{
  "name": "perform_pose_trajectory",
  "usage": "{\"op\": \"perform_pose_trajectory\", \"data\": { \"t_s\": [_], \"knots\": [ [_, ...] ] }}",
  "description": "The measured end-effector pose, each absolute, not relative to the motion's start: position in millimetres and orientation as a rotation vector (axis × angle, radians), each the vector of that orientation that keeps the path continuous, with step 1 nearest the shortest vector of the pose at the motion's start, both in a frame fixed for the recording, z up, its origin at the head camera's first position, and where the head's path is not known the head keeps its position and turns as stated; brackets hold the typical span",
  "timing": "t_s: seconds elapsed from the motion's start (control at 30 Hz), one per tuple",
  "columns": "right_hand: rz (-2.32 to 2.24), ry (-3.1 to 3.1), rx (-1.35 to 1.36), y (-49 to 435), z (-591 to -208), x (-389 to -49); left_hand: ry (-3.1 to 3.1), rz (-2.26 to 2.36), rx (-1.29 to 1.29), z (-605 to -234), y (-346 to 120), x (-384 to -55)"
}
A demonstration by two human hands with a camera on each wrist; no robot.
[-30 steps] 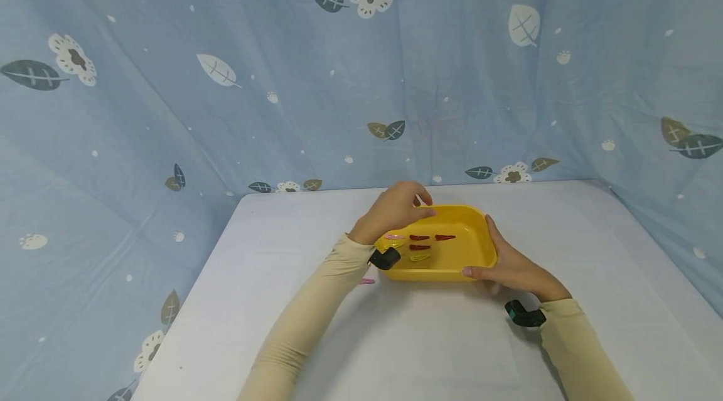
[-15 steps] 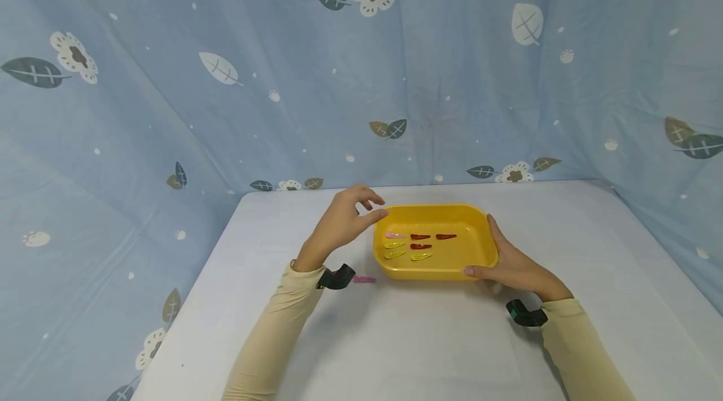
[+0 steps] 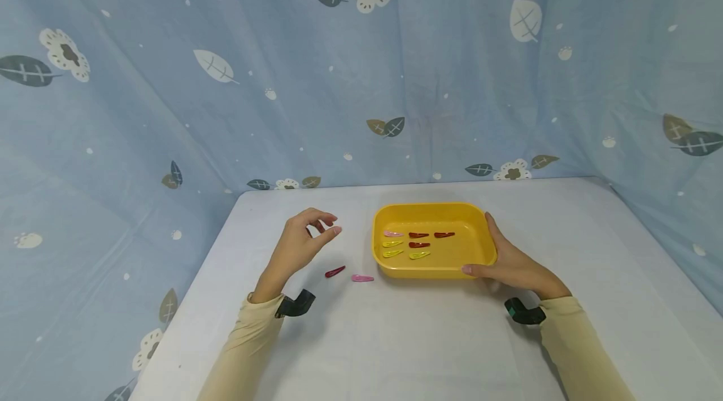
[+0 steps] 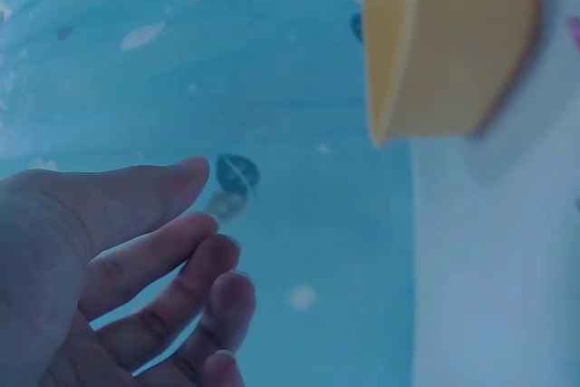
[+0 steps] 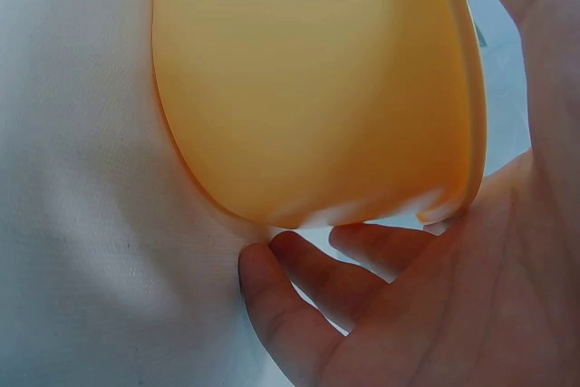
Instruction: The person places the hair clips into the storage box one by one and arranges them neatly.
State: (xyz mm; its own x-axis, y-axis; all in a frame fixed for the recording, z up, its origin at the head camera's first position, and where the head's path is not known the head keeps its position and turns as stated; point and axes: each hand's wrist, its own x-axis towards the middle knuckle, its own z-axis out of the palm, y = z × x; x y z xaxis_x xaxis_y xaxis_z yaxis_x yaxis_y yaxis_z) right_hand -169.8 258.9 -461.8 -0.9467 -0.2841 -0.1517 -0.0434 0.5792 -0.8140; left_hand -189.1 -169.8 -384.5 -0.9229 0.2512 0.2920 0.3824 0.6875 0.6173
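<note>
A shallow yellow plastic tray [image 3: 435, 273] sits on the white table, with several snap hair clips laid in rows inside: a pink clip [image 3: 393, 234], yellow clips [image 3: 420, 255] and dark red clips [image 3: 444, 235]. My right hand [image 3: 511, 266] grips the tray's right end, thumb at the front rim and fingers along the side. Left of the tray, my left hand [image 3: 302, 241] hovers with its fingers loosely bent, and nothing shows between thumb and fingertips in the left wrist view. Below it on the table lie a dark red hair clip [image 3: 335, 272] and a pink hair clip [image 3: 363, 278].
The white-covered table [image 3: 418, 344] stretches around the tray on all sides. A blue patterned curtain [image 3: 452, 74] hangs behind its far edge and along the left. Black camera mounts [image 3: 525, 313] sit on both wrists.
My left hand has moved from over the tray out to the left, uncovering the left-hand clips in the tray and the dark red clip on the table. My right hand stays at the tray.
</note>
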Motion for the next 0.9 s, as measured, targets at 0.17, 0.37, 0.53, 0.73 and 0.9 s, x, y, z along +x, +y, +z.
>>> {"op": "perform_pose_trajectory", "data": {
  "t_s": [0.17,0.37,0.53,0.73,0.9],
  "knots": [
    [-1.299,2.548,-0.27,258.3,-462.5,-170.6,-2.74,-1.085,-0.436,-400.2,-185.2,-182.2],
    [-1.306,2.546,-0.278,258.4,-463.6,-170.8,-2.782,-1.107,-0.369,-420.8,-195.3,-175.0],
    [-1.318,2.54,-0.287,258.8,-462.8,-170.6,-2.83,-1.078,-0.319,-436.5,-200.5,-172.6],
    [-1.319,2.537,-0.28,259.2,-461.4,-170.0,-2.918,-1.061,-0.239,-450.0,-202.7,-172.5],
    [-1.307,2.545,-0.275,258.0,-461.5,-169.6,-2.99,-1.074,-0.201,-457.3,-203.0,-170.9]
  ]
}}
